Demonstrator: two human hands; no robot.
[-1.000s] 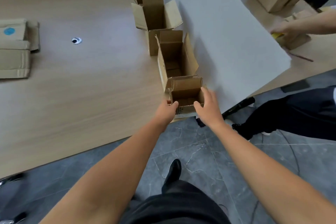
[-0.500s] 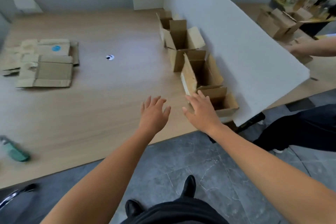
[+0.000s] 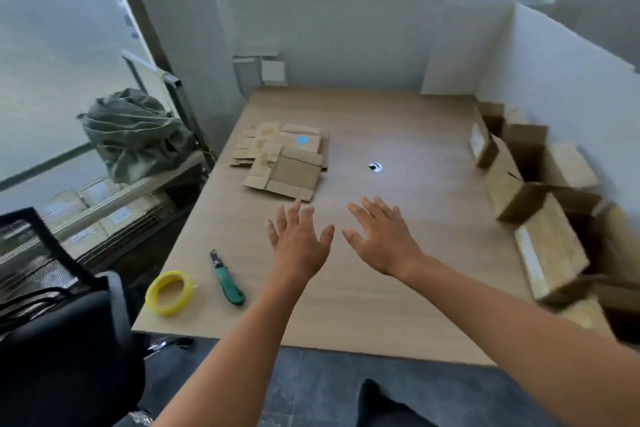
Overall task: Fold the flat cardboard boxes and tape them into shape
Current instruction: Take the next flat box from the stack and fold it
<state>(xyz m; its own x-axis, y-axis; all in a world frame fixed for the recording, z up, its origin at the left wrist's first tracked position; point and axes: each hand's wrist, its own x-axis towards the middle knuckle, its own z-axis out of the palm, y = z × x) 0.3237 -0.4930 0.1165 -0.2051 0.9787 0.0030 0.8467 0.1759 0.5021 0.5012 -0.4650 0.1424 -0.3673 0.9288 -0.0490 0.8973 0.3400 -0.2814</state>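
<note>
Both bare hands spread over the light wooden tabletop (image 3: 346,308), gripping nothing.

Left hand (image 3: 299,239) and right hand (image 3: 381,239) side by side above the near middle, not touching, fingers straight and splayed. Just beyond the left fingertips, toward the left edge: stack of flat brown cardboard box blanks (image 3: 282,163), one with a round blue sticker. Along the right edge, against the white partition (image 3: 571,80): row of folded open-topped brown cardboard boxes (image 3: 512,184). By the near left corner: yellow roll of tape (image 3: 170,292), green-handled utility knife (image 3: 227,282) just beside it.
</note>
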